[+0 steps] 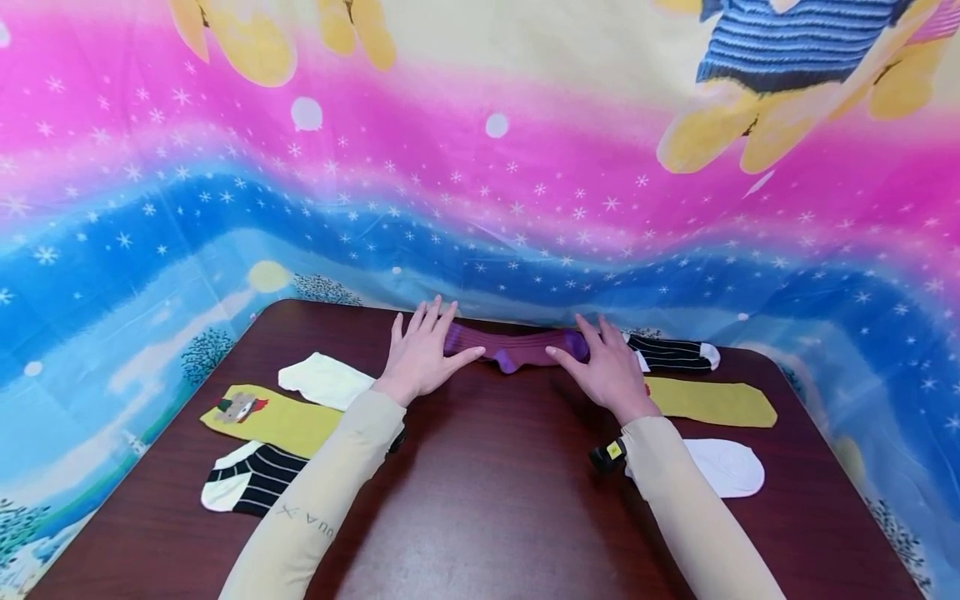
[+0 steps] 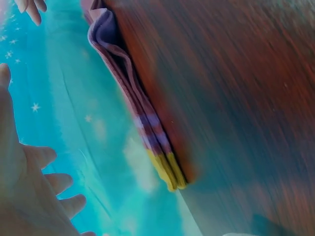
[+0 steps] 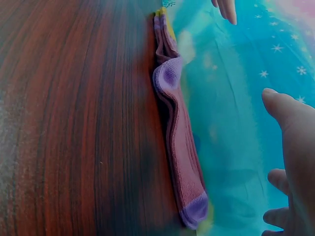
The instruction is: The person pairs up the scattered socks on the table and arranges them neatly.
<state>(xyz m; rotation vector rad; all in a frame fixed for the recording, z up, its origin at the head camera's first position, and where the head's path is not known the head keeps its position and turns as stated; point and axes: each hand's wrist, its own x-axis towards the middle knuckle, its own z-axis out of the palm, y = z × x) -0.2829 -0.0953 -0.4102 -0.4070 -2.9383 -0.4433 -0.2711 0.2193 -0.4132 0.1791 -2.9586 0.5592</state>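
A maroon pair of socks point(image 1: 517, 348) with lavender heel and toe lies lengthwise along the table's far edge. The right wrist view shows the two socks point(image 3: 183, 142) stacked one on the other, with yellow at the cuff end. My left hand point(image 1: 423, 354) is over the left end, fingers spread and straight. Over the other end is my right hand point(image 1: 606, 371), its fingers also extended, with the thumb pointing inward. Both wrist views show a gap between the hands and the socks point(image 2: 129, 83); neither hand grips anything.
On the left lie a white sock point(image 1: 324, 379), a yellow sock point(image 1: 288, 419) with an animal face and a black-and-white striped sock point(image 1: 262, 479). Striped point(image 1: 667, 353), yellow point(image 1: 712, 402) and white socks point(image 1: 727, 468) lie on the right. A printed cloth point(image 1: 480, 192) hangs behind the brown table point(image 1: 480, 517).
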